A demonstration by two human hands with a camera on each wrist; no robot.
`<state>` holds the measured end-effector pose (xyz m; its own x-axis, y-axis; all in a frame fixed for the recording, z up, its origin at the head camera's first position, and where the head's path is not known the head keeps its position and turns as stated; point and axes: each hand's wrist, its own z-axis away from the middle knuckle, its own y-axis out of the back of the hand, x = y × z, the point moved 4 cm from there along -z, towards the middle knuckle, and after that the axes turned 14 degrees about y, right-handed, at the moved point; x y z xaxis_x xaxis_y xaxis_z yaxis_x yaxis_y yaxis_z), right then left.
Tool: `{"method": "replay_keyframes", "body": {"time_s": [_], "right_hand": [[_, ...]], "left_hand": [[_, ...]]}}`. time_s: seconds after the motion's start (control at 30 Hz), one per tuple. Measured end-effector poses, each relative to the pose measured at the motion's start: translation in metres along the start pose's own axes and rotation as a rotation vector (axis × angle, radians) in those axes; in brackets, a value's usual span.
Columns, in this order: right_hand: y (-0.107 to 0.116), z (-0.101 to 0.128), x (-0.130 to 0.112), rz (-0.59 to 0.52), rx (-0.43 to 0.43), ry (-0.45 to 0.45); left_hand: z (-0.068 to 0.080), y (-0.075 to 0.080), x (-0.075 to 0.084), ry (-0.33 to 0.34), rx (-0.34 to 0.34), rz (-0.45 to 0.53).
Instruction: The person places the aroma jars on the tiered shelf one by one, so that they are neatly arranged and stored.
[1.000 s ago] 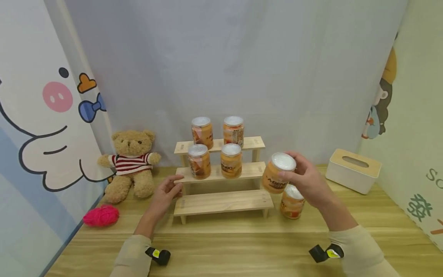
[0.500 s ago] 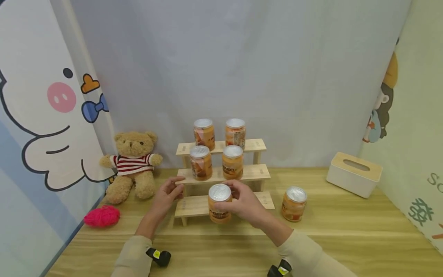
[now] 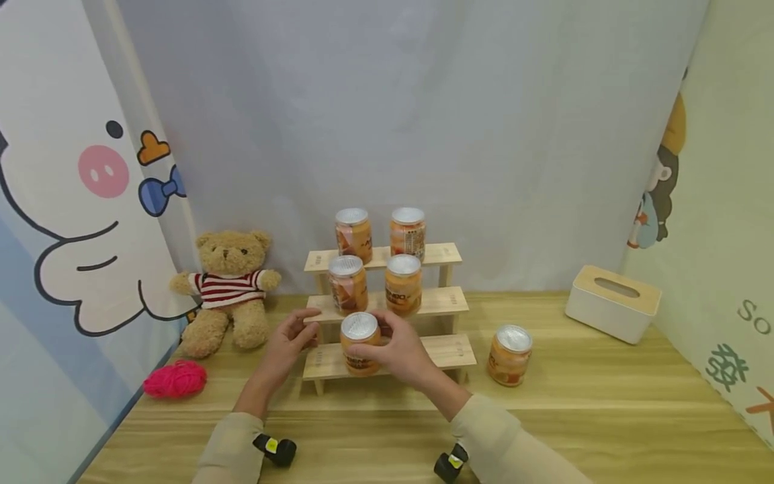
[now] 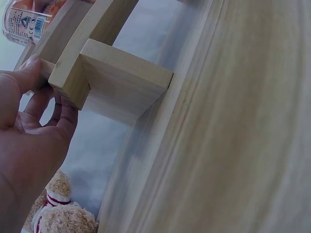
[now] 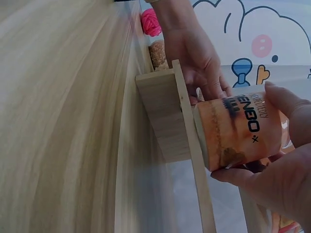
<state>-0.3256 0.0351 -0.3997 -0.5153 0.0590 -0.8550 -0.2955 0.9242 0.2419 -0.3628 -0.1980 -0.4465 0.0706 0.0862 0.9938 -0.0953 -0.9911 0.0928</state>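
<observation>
A three-step wooden shelf [image 3: 447, 349] stands on the table. My right hand [image 3: 387, 343] grips an orange jar with a silver lid [image 3: 358, 336] at the left part of the bottom step. In the right wrist view the jar [image 5: 240, 131] has its base against the step board [image 5: 165, 116], with my right hand's fingers [image 5: 272, 179] curled round it. My left hand [image 3: 290, 336] holds the shelf's left end, thumb on top and fingers below [image 4: 29, 126]. Two jars [image 3: 353, 232] stand on the top step and two [image 3: 403, 282] on the middle one. Another jar [image 3: 510, 354] stands on the table to the right.
A teddy bear in a striped shirt [image 3: 228, 286] sits left of the shelf, with a pink yarn ball [image 3: 175, 378] in front of it. A white tissue box [image 3: 612, 302] stands at the back right. Curtains close the back and both sides of the wooden table [image 3: 605, 417].
My right hand carried the jar from above the loose jar at the right, leftwards and down to the bottom step. My left hand stayed on the shelf's end.
</observation>
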Motion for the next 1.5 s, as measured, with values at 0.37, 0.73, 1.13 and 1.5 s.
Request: {"method": "replay_keyframes", "body": {"time_s": [0.37,0.73,1.13,1.5], "right_hand": [[-0.001,0.0,0.001,0.098,0.048,-0.026],[0.025,0.029,0.002,-0.035,0.123,-0.072],[0.123,0.062,-0.029,0.23,0.364,0.223],[0.225,0.081,0.027,0.413,-0.071,-0.051]], "left_hand": [[-0.002,-0.004,0.0,0.02,-0.015,-0.005],[0.0,0.0,0.0,0.016,0.002,-0.021],[-0.003,0.003,0.001,0.003,-0.016,-0.018],[-0.001,0.001,-0.001,0.034,-0.017,-0.024]]}}
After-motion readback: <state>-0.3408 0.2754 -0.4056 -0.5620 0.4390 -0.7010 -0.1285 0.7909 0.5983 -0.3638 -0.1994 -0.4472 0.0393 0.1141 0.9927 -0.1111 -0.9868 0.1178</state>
